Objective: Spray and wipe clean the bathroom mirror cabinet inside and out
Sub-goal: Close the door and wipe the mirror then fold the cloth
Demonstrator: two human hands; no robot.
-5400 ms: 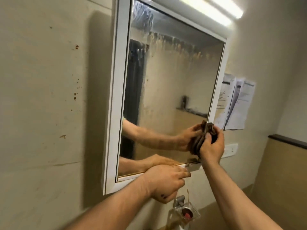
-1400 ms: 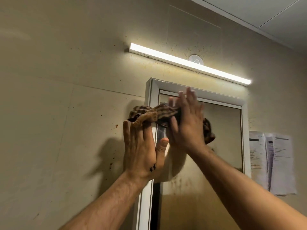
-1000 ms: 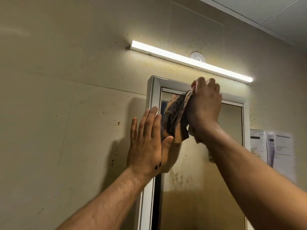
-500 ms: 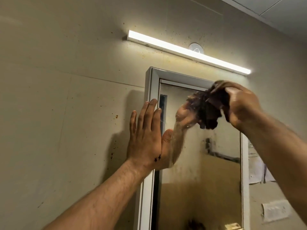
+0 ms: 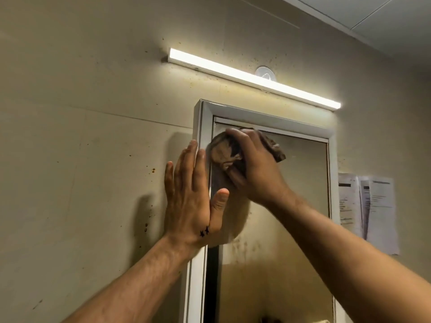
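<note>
Swinging back from the mirror's upper right corner, where it was half a second ago, the right hand (image 5: 255, 170) now presses the bunched brown cloth (image 5: 222, 152) against the glass of the mirror cabinet (image 5: 279, 123) at its upper left corner, with the fingers curled over the cloth and gripping it. The left hand (image 5: 186, 203) stays where it was, flat with straight fingers on the cabinet's left frame edge and holding nothing. The cabinet door is closed, so its inside is hidden, and smudges show on the glass below the hands.
</note>
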